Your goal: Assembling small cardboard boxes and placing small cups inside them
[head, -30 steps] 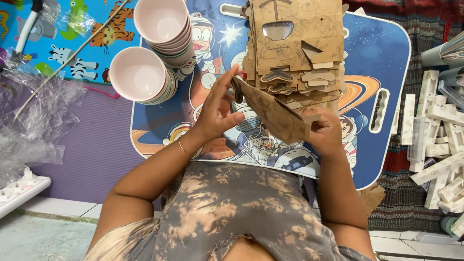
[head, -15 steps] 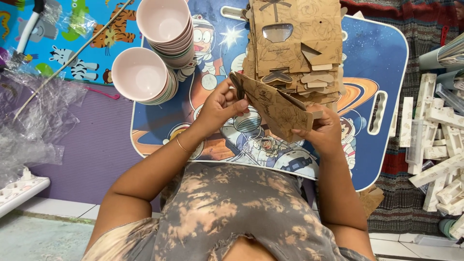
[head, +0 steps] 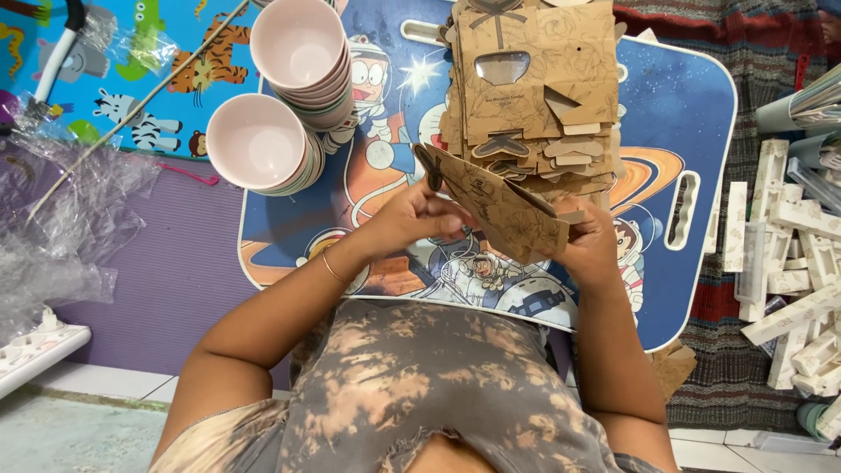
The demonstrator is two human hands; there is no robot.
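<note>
Both hands hold one flat brown cardboard box blank (head: 499, 206) tilted above a blue cartoon lap table (head: 692, 114). My left hand (head: 412, 215) pinches its left end near a dark tab. My right hand (head: 591, 245) grips its right end from below. Just behind it lies a tall stack of the same brown cardboard blanks (head: 534, 83), the top one with an oval cut-out window.
Two stacks of pale pink bowls (head: 298, 48) stand on the table's left part. Crumpled clear plastic wrap (head: 61, 228) lies on a purple mat at left. White cardboard pieces (head: 788, 254) are heaped on the striped rug at right. A white power strip (head: 35, 346) sits lower left.
The cardboard blank has been raised a little and turned flatter between the hands. My left fingers have closed onto its left end.
</note>
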